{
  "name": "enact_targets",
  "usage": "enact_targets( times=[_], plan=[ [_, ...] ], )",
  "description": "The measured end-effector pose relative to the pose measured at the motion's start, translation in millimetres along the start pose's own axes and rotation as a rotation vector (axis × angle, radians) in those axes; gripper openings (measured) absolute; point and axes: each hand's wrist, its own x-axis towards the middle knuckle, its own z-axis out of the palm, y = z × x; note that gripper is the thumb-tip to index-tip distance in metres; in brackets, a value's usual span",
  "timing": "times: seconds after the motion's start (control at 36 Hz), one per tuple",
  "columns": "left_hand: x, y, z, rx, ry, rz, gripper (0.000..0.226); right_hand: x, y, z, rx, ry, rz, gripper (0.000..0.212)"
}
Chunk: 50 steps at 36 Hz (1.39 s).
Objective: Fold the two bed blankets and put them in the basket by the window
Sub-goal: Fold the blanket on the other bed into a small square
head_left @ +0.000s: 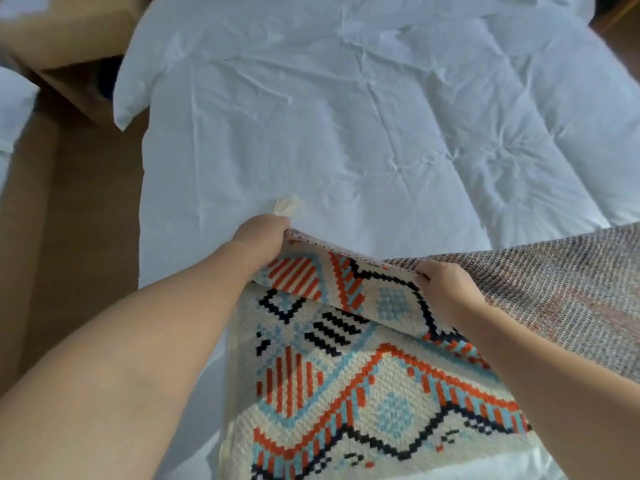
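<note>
A woven blanket [346, 393] with cream ground and orange, light-blue and black geometric patterns lies over the near end of the bed. Its upper part is turned over, showing a dull grey-pink underside [540, 292] that runs off to the right. My left hand [263, 237] grips the blanket's corner, where a cream tassel [287, 205] sticks out. My right hand [446, 289] pinches the folded edge further right. Only this one blanket shows, and no basket is in view.
A white duvet [363, 116] covers the bed, wrinkled, with a corner hanging off the left side [131, 95]. Brown floor [76, 202] runs along the left of the bed. A wooden piece of furniture [69, 39] stands at the upper left.
</note>
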Motion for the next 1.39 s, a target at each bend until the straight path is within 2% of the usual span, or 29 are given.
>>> enact_targets(
  times=[0.11,0.25,0.42,0.5,0.78,0.89,0.97,1.08,1.17,1.25,1.39],
  plan=[
    [-63,-2,10,-0.04,0.04,-0.077,0.021,-34,-1,-3,-0.045,-0.009,-0.1,0.025],
    [-145,1,36,-0.121,0.085,-0.278,0.024,-79,-1,1,-0.148,0.004,-0.245,0.025],
    [-246,19,77,-0.023,0.145,-0.408,0.014,-134,4,22,-0.297,-0.042,-0.373,0.016],
    [-286,23,99,-0.002,0.119,-0.448,0.022,-157,4,37,-0.355,-0.092,-0.432,0.016],
    [-365,20,162,-0.048,0.087,-0.503,0.011,-222,2,97,-0.593,-0.223,-0.511,0.021],
    [-379,11,191,-0.045,0.056,-0.496,0.01,-241,7,124,-0.642,-0.258,-0.526,0.035],
    [-379,4,219,-0.023,0.024,-0.471,0.013,-245,15,147,-0.679,-0.271,-0.527,0.023],
    [-365,-3,255,-0.035,-0.06,-0.437,0.019,-236,22,178,-0.677,-0.284,-0.466,0.025],
    [-357,-3,275,0.063,-0.059,-0.402,0.027,-227,35,202,-0.602,-0.315,-0.449,0.019],
    [-355,10,279,0.192,0.015,-0.34,0.027,-230,49,209,-0.516,-0.312,-0.467,0.029],
    [-327,54,272,0.161,-0.001,-0.144,0.028,-241,81,191,-0.456,-0.311,-0.393,0.052]
  ],
)
